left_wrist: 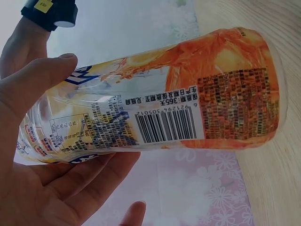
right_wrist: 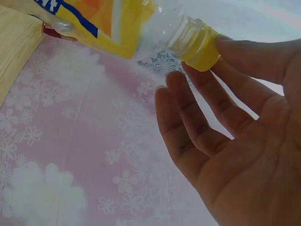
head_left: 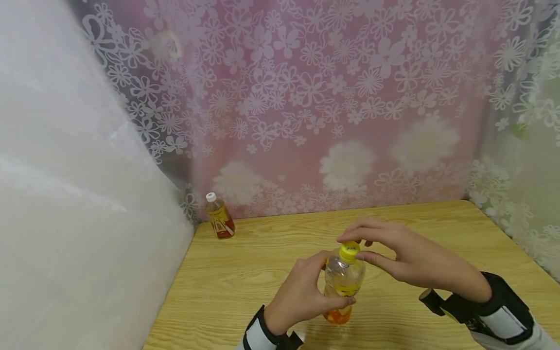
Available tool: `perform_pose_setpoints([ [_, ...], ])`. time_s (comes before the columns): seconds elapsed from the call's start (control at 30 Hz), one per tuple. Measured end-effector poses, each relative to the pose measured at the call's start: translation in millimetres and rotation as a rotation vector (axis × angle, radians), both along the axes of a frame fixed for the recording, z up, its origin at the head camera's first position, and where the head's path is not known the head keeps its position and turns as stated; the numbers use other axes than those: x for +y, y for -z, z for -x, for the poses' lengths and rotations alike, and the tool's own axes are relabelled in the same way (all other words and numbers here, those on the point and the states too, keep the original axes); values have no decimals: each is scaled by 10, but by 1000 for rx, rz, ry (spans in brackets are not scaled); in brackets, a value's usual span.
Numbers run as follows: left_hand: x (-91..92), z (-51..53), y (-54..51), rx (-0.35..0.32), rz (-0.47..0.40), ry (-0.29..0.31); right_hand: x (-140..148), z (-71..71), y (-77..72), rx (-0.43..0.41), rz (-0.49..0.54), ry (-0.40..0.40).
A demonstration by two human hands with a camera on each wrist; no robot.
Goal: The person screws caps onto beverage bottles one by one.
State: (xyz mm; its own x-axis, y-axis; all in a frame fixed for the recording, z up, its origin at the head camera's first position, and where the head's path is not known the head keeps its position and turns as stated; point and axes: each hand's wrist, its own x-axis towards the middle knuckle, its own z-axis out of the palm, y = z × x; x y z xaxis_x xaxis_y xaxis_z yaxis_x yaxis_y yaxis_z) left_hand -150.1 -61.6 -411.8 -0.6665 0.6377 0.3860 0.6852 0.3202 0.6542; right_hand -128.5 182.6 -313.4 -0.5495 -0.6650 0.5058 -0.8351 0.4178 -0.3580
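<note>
Straps nearest: left wrist strap [head_left: 261, 335] and right wrist strap [head_left: 503, 321], both black and white, low in the head view. Left hand [head_left: 304, 291] curled round the bottle [head_left: 343, 274], thumb one side, fingers the other. Right hand [head_left: 407, 255] narrow, thumb and forefinger pinching the yellow cap [head_left: 350, 251], which sits on the neck.

Bottle stands over the near part of the worktop [head_left: 253, 287], slightly tilted; can't tell if base touches. Room: wood runs left to the slanting side edge, right past the right forearm, and back beyond the hands.

Bottle look: see-through shoulder, label [left_wrist: 101, 101] with orange fruit art, blue lettering, barcode [left_wrist: 167, 123]; orange toward base.

Far: small bottle [head_left: 220, 218], white cap, by the back-left corner. White sheet [head_left: 78, 194] borders the left edge; pink floral curtain [head_left: 306, 121] lines the back edge.
</note>
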Motion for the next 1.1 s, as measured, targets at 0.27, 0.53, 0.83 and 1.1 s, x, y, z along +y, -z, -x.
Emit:
perform_pose_setpoints([
  [0.27, 41, -7, 31, 4, 14, -15, -145, 13, 84, 151, -72, 252],
  [0.53, 62, 16, 64, -23, 2, -10, -99, 38, 88, 102, -63, 207],
  [0.83, 39, 24, 59, -55, -32, 5, -38, 105, 91, 68, -1, 32],
  [1.1, 67, -15, 73, -73, -76, -49, -122, 63, 131, 158, -36, 229],
])
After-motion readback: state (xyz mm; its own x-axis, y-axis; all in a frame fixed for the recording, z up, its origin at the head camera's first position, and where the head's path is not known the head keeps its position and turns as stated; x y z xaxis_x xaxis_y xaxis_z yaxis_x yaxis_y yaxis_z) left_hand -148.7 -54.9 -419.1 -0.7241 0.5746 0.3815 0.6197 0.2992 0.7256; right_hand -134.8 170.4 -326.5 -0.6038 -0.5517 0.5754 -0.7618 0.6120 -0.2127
